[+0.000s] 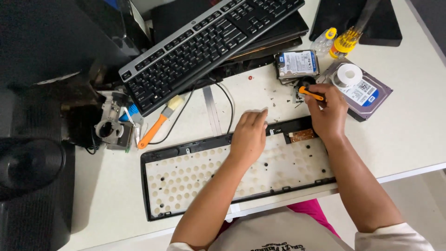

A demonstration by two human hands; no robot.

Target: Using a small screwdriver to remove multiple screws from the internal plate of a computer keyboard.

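An opened keyboard shell (195,179) lies near the table's front edge, its black frame holding a white membrane sheet dotted with round domes. My left hand (249,134) rests flat on the upper middle of that sheet, fingers together. My right hand (328,111) sits above the shell's top right corner, closed around a small screwdriver with an orange handle (310,94). A small brown circuit board (302,135) shows in the shell just below this hand.
A whole black and silver keyboard (204,46) lies slanted at the back. Two hard drives (296,64) (367,93), a solder spool (348,74), a yellow screwdriver set (344,42), an orange-handled brush (158,124) and a metal part (111,128) surround the work area.
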